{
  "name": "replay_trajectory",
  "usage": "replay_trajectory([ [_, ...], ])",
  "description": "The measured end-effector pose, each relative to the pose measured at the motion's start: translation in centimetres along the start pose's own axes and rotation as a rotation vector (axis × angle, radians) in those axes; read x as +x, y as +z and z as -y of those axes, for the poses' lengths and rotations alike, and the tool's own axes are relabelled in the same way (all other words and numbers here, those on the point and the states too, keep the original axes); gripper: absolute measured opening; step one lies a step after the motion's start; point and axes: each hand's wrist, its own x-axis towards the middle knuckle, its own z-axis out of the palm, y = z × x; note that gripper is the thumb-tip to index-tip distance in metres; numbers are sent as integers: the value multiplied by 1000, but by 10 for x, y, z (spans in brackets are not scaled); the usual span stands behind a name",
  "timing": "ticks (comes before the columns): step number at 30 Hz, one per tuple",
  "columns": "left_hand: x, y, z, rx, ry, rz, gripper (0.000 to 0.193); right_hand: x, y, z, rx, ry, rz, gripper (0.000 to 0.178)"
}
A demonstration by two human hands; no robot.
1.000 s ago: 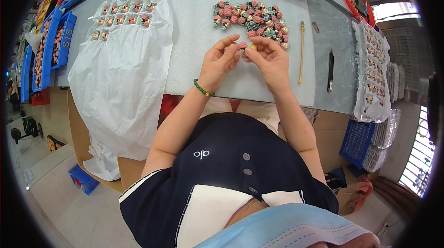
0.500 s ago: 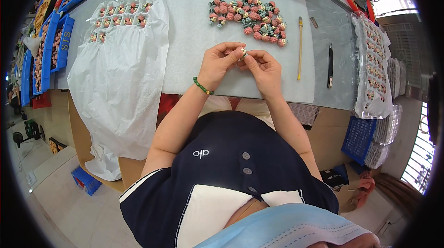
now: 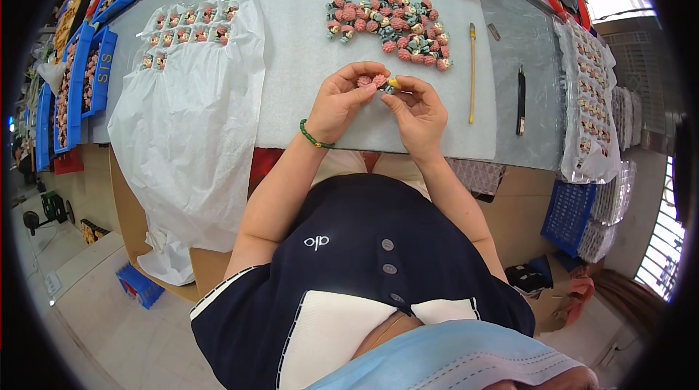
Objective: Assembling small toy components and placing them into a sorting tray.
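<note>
Above the near part of a white foam mat (image 3: 306, 48), my two hands meet around small pink-haired figurines. My left hand (image 3: 341, 102) is closed, with two pink heads showing at its fingertips. One figurine (image 3: 379, 80) is turned with its knobbly pink hair up, and its yellow and grey-green parts face my right hand (image 3: 421, 117). The right thumb and forefinger are bent around that end in a pinch. Farther off on the mat lies a loose pile of similar figurines (image 3: 397, 22), several pink heads up and others on their sides.
On the left, a white tray of figurines (image 3: 189, 26) is partly covered by thin white sheeting (image 3: 189, 113). Blue bins (image 3: 98, 70) stand beyond it. A yellow-handled brush (image 3: 472, 77) and a black pen-like tool (image 3: 520, 102) lie right. Another filled tray (image 3: 593, 99) sits far right.
The figurine between my fingertips has been turned, so its pink hair and a yellow part now show. My right fingers have shifted slightly right, away from the left ones.
</note>
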Motion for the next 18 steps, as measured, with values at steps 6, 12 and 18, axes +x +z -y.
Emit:
replay_trajectory([
  [6, 0, 0, 6, 35, 7, -65, 23, 0, -1, 6, 37, 82, 65, 20],
  [12, -3, 1, 6, 63, -4, -114, 23, -2, -3, 9, 62, 208, 141, 16],
  [18, -5, -2, 6, 75, -13, -114, 23, -4, -2, 12, 91, 234, 139, 18],
])
